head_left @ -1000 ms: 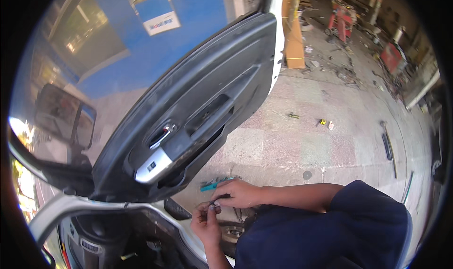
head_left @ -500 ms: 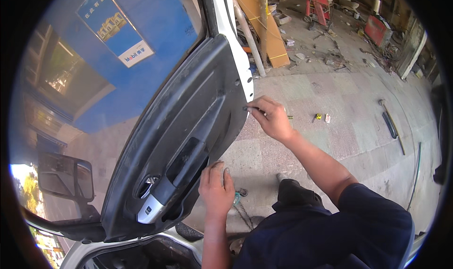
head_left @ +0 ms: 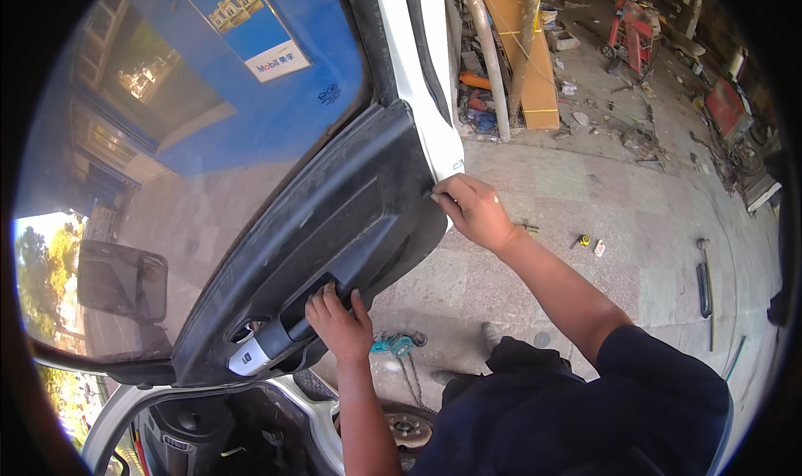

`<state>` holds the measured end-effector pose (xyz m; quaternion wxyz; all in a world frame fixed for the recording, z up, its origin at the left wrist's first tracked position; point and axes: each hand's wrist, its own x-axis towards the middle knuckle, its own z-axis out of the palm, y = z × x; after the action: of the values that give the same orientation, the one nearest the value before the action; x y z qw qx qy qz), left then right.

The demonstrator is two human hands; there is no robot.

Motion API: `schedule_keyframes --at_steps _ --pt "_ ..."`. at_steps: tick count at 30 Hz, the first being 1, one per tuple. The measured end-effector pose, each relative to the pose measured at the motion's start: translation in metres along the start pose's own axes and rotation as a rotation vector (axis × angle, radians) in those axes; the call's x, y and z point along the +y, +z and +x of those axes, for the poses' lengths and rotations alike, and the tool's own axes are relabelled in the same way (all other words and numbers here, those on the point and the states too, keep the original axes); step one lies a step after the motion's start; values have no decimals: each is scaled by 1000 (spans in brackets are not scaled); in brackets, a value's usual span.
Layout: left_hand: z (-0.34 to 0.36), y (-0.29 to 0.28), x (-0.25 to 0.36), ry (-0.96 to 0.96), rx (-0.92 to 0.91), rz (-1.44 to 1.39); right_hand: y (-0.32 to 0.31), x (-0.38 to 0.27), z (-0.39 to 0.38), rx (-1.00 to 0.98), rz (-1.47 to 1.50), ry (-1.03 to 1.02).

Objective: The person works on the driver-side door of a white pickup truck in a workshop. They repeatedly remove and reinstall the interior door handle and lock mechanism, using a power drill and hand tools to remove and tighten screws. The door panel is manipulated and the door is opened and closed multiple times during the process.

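At far R end of blk door pnl (head_left: 322, 219), R hand (head_left: 474, 213) touches edge; L hand (head_left: 338, 321) over door pull (head_left: 298, 331), nearer; can't tell either grip.

Pale paved floor (head_left: 443, 288), I stand on it | near: my shoe (head_left: 491, 336); left of it, one teal tool (head_left: 394, 344), chain (head_left: 411, 377) alongside | right: one yellow item (head_left: 583, 240), small white item (head_left: 600, 248) just beside; farther right, hammer (head_left: 712, 330) | far right: red wheeled cart (head_left: 632, 35), scattered debris (head_left: 642, 144)
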<state>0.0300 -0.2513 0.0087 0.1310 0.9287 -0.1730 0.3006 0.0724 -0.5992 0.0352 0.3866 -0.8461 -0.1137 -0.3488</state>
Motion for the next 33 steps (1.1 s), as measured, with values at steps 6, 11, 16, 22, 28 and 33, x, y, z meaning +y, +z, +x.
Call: schedule_keyframes --at_steps 6,11,16,22,28,33 --pt "2 3 12 -40 20 49 3 5 3 86 33 -90" --pt "1 8 12 -38 14 85 2 7 5 100 -29 -161" --pt "1 7 15 -58 6 103 9 3 3 125 90 -35" --pt "2 6 15 -65 -12 93 13 9 4 96 308 155" --pt "1 9 14 -55 2 109 10 23 6 5 464 257" --pt "2 10 18 -63 9 139 10 26 7 11 484 218"
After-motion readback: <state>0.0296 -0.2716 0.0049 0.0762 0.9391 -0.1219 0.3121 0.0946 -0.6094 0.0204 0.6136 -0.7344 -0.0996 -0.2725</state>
